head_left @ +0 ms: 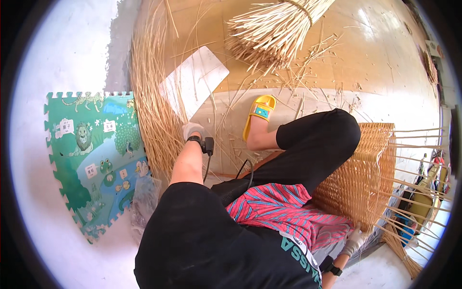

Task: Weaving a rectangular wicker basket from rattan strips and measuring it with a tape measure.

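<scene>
reed strands left of sandal | woven panel right | bundle behind

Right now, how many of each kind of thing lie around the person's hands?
Loose rattan strand pile: 1
Tied stick bundle: 1
Woven basket panel: 1
White board: 1
Green foam mat: 1
Yellow sandal: 1
Total: 6
</scene>
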Demonstrator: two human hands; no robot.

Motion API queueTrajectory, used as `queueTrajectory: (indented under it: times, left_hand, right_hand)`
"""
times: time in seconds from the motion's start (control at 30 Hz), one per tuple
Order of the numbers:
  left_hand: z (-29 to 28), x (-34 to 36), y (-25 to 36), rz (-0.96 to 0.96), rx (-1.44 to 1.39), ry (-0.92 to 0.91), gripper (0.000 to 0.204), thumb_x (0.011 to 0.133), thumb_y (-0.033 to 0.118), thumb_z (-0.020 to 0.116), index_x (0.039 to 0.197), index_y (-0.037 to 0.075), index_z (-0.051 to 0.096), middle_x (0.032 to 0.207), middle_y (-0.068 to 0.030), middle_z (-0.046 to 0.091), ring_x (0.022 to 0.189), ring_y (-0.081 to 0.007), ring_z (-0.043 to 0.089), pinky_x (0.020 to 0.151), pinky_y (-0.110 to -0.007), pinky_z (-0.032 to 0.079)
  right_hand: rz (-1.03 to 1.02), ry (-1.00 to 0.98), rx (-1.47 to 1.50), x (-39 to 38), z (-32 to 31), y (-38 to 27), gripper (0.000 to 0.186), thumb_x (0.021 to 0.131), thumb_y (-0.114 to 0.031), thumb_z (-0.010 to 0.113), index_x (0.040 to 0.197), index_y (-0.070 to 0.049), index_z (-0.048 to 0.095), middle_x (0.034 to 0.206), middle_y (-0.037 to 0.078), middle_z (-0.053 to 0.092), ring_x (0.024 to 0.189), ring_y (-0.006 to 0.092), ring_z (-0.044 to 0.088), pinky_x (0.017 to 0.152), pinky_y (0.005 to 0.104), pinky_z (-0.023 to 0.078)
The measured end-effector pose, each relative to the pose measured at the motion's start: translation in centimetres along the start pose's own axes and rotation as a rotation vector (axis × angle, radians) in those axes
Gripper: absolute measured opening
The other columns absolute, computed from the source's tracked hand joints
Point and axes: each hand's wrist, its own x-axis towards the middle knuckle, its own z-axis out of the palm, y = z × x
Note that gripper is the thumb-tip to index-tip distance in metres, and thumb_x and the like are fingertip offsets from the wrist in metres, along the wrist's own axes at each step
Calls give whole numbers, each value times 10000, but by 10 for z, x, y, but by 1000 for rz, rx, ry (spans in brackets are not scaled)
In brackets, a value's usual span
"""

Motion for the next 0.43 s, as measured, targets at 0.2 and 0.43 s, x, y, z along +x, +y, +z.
queueTrajectory:
  times: [0.2,0.43]
  left_hand:
    - [-38,9,-1,-158,-1026,502,462,888,297,714,1332,191,646,1433,-85,602,1252,-243,610,1004,-469,481]
    - [-133,22,34,-26,-629,260,869,874,504,698,1583,183,313,1629,-188,304,1515,-388,257,1259,-462,203]
  right_hand:
    - [115,0,20,4,-6,-10,729,904,-158,741,1512,-106,341,1379,222,574,1238,357,585,1020,464,477]
    - [211,-100,79,9,-21,-42,770,874,-140,775,1516,-70,356,1465,188,515,1327,336,510,1114,406,397]
